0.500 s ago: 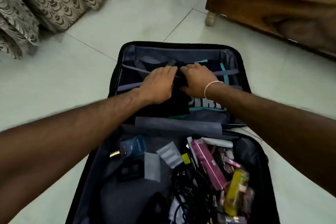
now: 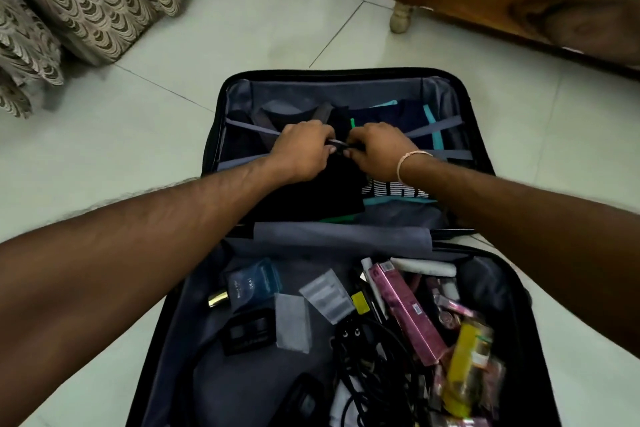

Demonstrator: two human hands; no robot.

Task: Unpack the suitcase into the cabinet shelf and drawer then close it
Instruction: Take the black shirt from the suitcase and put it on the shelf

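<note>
My black soft-sided suitcase (image 2: 221, 135) lies open on the pale tiled floor (image 2: 104, 156). At its twelve o'clock half, my left hand (image 2: 304, 152) and right hand (image 2: 375, 149) meet over the folded dark clothes (image 2: 311, 198), fingers pinched together on the small black buckle (image 2: 341, 144) joining the grey elastic straps (image 2: 249, 126). Toiletries fill the six o'clock half.

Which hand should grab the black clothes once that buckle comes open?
Probably the left hand. It sits right over the black clothes, while the right hand is over by the striped shirt. Both pinch the buckle now, strap not yet undone.
</note>
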